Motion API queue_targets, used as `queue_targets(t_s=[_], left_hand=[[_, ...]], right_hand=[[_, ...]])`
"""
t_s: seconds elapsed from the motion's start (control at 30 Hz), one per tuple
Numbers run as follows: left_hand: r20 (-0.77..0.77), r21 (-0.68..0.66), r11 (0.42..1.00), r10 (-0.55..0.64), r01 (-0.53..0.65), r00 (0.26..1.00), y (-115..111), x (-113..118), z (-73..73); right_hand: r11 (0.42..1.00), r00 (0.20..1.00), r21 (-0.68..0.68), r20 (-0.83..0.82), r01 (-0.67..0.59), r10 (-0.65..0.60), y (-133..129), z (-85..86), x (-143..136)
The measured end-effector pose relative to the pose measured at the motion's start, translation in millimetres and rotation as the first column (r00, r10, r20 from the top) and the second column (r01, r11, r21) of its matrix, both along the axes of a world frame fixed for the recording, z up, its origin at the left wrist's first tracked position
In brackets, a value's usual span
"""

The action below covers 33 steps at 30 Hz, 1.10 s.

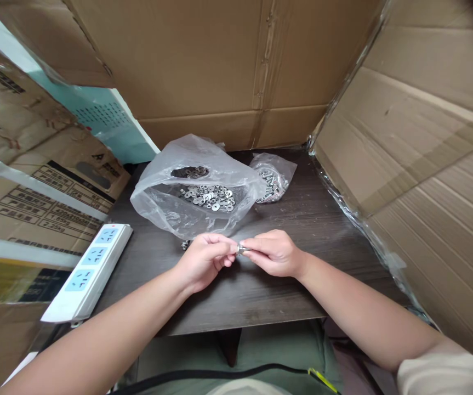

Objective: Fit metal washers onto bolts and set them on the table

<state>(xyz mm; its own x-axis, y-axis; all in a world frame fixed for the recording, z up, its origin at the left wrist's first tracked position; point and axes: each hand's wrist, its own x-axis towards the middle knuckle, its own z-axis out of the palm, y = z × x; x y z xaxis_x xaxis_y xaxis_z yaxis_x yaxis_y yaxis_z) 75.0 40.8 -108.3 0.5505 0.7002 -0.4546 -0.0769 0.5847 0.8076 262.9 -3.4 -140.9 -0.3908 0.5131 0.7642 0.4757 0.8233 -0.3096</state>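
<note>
My left hand (209, 258) and my right hand (275, 253) meet over the front middle of the dark tabletop. Between their fingertips shows a small shiny metal bolt (242, 249). The right thumb and forefinger pinch its shank from the right. My left thumb and fingers are closed at its other end; what lies under those fingertips is hidden. Behind the hands, a large clear plastic bag (154, 203) lies with its mouth towards me, holding many flat washers (215, 200). A few small metal parts (186, 244) lie just beyond my left hand.
A smaller clear bag of bolts (271, 184) sits behind on the right. At the left edge of the dark table (302, 219) lies a white power strip (90, 269). Cardboard walls (203, 66) enclose the back and right; a printed carton (34, 181) stands left.
</note>
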Motion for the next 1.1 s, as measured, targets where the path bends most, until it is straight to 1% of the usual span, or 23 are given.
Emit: queue_targets(t_s=[0.13, 0.27, 0.33, 0.43, 0.5, 0.57, 0.73, 0.87, 0.9, 0.93, 1.0, 1.03, 1.07, 1.1], left_hand=[[0.000, -0.060, 0.998, 0.010, -0.010, 1.000, 0.9, 1.4, 0.2], [0.003, -0.072, 0.997, -0.006, 0.006, 1.000, 1.0, 0.1, -0.4], [-0.001, -0.012, 1.000, -0.017, 0.017, 1.000, 0.5, -1.2, -0.3], [0.014, 0.100, 0.995, -0.013, 0.011, 1.000, -0.6, -2.2, 0.8], [0.023, 0.135, 0.991, -0.007, 0.003, 1.000, -1.3, -2.1, 1.5], [0.025, 0.146, 0.989, -0.003, 0.000, 1.000, -1.6, -1.8, 1.7], [0.027, 0.142, 0.990, 0.009, -0.013, 1.000, 0.2, -2.2, -0.2], [0.021, 0.133, 0.991, -0.028, 0.025, 0.999, 1.2, -3.3, 0.9], [0.002, 0.143, 0.988, -0.049, 0.048, 0.999, 0.2, -4.8, 2.3], [-0.033, 0.158, 0.984, -0.074, 0.078, 0.997, -1.4, -7.5, 4.1], [-0.143, 0.238, 0.960, -0.115, 0.147, 0.983, -6.4, -17.5, 8.8], [-0.218, 0.299, 0.932, -0.142, 0.204, 0.966, -9.5, -25.2, 11.0], [-0.299, 0.374, 0.893, -0.138, 0.249, 0.944, -12.4, -34.7, 12.8], [-0.383, 0.457, 0.844, -0.098, 0.280, 0.919, -14.8, -45.7, 13.9]], right_hand=[[1.000, 0.999, 0.027, 0.034, 0.012, -0.013, 0.8, -0.7, 0.4], [0.999, 0.999, 0.031, 0.035, 0.013, -0.014, 1.5, -1.3, 0.8], [1.000, 1.000, 0.003, 0.005, 0.003, -0.003, 1.4, -0.9, -0.1], [0.996, 0.999, -0.088, -0.049, -0.003, -0.001, 0.5, 0.8, -2.2], [0.990, 0.997, -0.144, -0.074, 0.000, -0.011, -0.3, 2.3, -3.2], [0.986, 0.996, -0.165, -0.083, 0.009, -0.023, -0.8, 3.4, -3.8], [0.990, 0.996, -0.137, -0.080, 0.034, -0.045, -0.7, 2.9, -4.5], [0.986, 0.994, -0.157, -0.082, 0.058, -0.071, -1.6, 0.9, -2.3], [0.983, 0.992, -0.172, -0.095, 0.066, -0.083, -1.9, 0.8, -1.1], [0.976, 0.994, -0.212, -0.092, 0.043, -0.063, -2.2, 1.0, 0.2], [0.958, 0.997, -0.281, -0.076, -0.047, 0.027, -2.6, 1.7, 2.5], [0.950, 0.995, -0.300, -0.071, -0.084, 0.065, -2.8, 2.0, 3.2], [0.946, 0.995, -0.310, -0.064, -0.095, 0.079, -3.0, 2.2, 3.5], [0.944, 0.995, -0.316, -0.056, -0.095, 0.081, -3.2, 2.0, 3.5]])
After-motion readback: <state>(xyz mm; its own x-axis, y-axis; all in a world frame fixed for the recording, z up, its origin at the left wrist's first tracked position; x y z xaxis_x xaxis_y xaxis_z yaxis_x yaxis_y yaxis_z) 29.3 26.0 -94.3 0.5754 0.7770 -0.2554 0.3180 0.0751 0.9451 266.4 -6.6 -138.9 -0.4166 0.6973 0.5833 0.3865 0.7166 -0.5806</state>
